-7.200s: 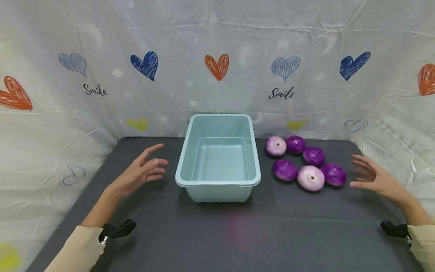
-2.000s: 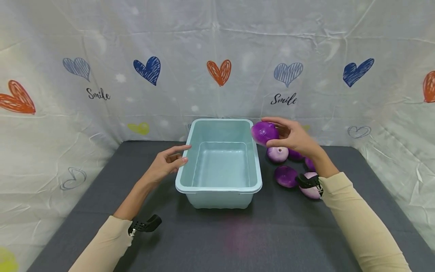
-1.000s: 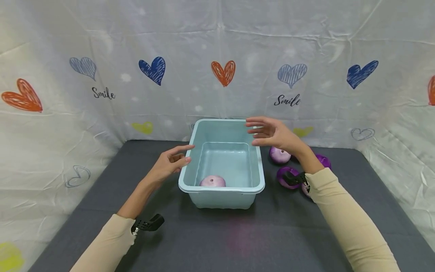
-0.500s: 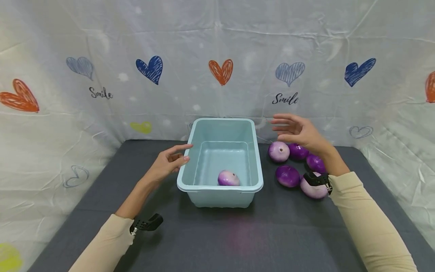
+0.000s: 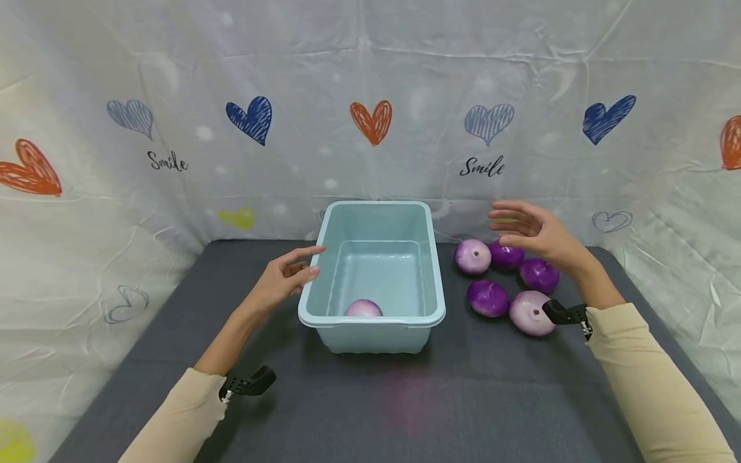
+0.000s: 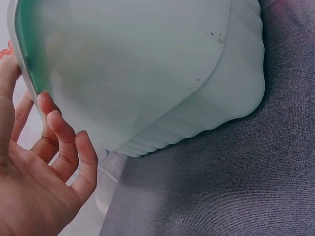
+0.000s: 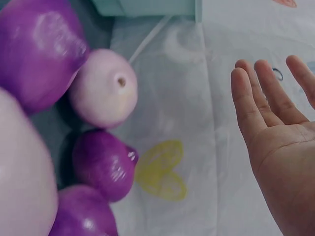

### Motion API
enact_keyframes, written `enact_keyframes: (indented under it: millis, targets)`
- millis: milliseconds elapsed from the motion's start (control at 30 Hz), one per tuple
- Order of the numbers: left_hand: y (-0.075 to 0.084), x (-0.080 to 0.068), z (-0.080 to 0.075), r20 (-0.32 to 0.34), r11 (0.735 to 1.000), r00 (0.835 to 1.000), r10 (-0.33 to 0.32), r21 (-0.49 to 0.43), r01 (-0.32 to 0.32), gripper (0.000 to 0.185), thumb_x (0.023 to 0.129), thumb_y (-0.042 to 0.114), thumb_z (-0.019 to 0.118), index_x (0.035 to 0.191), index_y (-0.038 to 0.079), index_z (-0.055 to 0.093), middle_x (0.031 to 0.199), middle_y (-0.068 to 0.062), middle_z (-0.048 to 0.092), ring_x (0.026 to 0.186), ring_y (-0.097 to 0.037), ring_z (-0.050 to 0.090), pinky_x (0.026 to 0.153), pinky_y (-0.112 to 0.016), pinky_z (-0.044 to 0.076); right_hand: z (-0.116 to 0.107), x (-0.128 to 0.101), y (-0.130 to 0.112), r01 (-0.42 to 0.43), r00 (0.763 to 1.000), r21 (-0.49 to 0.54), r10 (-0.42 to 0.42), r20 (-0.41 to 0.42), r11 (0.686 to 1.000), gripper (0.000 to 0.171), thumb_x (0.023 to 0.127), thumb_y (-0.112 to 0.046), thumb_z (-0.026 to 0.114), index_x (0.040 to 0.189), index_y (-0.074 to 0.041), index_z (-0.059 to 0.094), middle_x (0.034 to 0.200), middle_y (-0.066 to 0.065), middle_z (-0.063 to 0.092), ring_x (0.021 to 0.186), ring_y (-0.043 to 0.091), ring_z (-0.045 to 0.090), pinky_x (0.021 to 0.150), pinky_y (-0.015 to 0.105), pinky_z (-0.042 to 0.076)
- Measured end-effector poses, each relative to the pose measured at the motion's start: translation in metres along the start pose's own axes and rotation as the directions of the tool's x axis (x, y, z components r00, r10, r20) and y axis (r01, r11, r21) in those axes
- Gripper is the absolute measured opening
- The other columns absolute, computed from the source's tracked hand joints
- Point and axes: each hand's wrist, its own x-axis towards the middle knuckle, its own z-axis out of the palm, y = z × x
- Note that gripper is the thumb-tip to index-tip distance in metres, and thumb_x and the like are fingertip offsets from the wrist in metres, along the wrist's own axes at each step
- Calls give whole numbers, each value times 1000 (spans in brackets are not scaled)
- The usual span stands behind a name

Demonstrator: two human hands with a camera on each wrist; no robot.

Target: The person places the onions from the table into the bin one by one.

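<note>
A purple onion (image 5: 363,308) with a pale face lies inside a light-blue plastic bin (image 5: 373,321), partly hidden by the near rim. My left hand (image 5: 283,276) is at the bin's left rim, its index fingertip over the edge and the other fingers loosely bent outside, as the left wrist view also shows. Empty, with relaxed fingers, my right hand (image 5: 538,235) hovers over the onions right of the bin. Below it are a pale onion (image 5: 473,257), a dark purple onion (image 5: 507,255) and another purple onion (image 5: 539,275). Nearer me lie a purple onion (image 5: 488,298) and a large pale onion (image 5: 531,313).
A dark grey cloth (image 5: 347,405) covers the table. Behind it hangs a white curtain (image 5: 417,77) printed with hearts and the word Smile. Black straps (image 5: 249,382) are on both wrists.
My right hand carried a purple onion over the bin and let it go inside; the onion rolled about there. The hand then moved right, back over the other onions. My left hand stays at the rim.
</note>
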Motion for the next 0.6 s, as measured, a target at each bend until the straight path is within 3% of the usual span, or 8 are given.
enact_keyframes:
  millis: [200,367,600]
  targets:
    - [1,-1,0,-4,1000,1000,-9,10,9,48,103,24,65,149,18,54,84,-9,55,79,-19,50,68,-38,43,-10,-16,2,-36,999,-25,36,-13,999,55,97,8,63,149,-3,49,144,17,52,131,34,51,96,33,49]
    - [0,-1,0,-9,1000,1000,-19,22,19,48,103,26,64,149,19,54,105,-13,62,91,-23,54,70,-40,44,-20,-31,8,-43,999,-39,43,-20,998,56,98,9,62,150,-1,45,142,10,54,130,32,52,95,31,49]
    - [0,-1,2,-6,1000,1000,-17,21,17,48,103,26,65,150,19,54,124,-16,61,94,-24,55,71,-40,45,-32,-55,18,-84,995,-97,79,-55,992,57,98,8,63,151,-1,45,142,4,53,126,18,56,94,27,49]
